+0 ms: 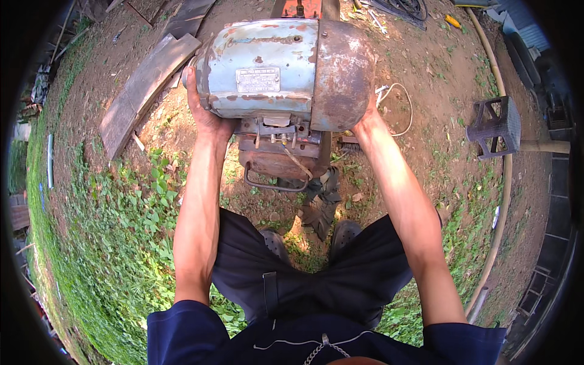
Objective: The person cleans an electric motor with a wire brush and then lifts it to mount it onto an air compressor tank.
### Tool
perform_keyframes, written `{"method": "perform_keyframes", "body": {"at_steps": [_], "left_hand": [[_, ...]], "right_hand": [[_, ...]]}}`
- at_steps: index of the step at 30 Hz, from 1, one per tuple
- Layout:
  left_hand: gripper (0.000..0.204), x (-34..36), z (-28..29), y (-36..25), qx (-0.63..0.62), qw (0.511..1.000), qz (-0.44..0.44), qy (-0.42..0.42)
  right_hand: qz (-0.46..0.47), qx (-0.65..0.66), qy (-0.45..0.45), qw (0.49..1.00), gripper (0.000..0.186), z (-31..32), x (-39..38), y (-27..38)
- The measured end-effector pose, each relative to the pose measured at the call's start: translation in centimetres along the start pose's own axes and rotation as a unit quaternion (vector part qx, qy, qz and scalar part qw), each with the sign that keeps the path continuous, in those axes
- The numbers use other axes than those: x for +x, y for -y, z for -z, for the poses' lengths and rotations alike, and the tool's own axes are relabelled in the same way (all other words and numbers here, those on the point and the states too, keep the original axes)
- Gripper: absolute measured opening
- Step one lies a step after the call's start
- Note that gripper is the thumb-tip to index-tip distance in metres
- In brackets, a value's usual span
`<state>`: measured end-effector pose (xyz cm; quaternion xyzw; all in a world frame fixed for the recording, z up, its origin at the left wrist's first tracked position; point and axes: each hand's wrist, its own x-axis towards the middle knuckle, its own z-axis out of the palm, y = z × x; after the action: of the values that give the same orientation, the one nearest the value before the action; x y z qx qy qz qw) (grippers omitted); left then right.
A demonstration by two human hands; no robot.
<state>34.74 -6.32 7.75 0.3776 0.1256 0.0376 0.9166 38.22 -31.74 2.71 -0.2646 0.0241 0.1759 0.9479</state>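
Note:
A large electric motor (261, 58), pale blue with rust patches and a riveted metal plate, lies on its side in front of me. Its right end is a rusty brown domed cover (344, 76). Around the motor's left end goes my left hand (205, 115), thumb up along the end face. My right hand (367, 118) grips the cover's right end from below, its fingers mostly hidden behind it. Beneath the motor are metal brackets with bolts (278, 131) and a rusty metal body with a bar handle (277, 186). Whether the motor rests on them I cannot tell.
Wooden planks (143, 91) lie on the dirt at left. A dark plastic stool (494, 128) lies tipped at right beside a long bamboo pole (502, 201). Behind the motor stands an orange metal part (298, 8). A pale cord (406, 106) curls near my right hand.

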Motion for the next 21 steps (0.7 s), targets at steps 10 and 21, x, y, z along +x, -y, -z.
{"method": "perform_keyframes", "body": {"at_steps": [10, 21], "left_hand": [[0.067, 0.9, 0.1, -0.1, -0.002, 1.0, -0.006, 0.012], [0.064, 0.3, 0.5, 0.3, -0.019, 1.0, -0.013, -0.006]], "right_hand": [[0.001, -0.067, -0.027, 0.997, 0.074, -3.0, -1.0, 0.4], [0.001, -0.063, -0.052, 0.997, 0.068, -1.7, -0.8, -0.2]]}}
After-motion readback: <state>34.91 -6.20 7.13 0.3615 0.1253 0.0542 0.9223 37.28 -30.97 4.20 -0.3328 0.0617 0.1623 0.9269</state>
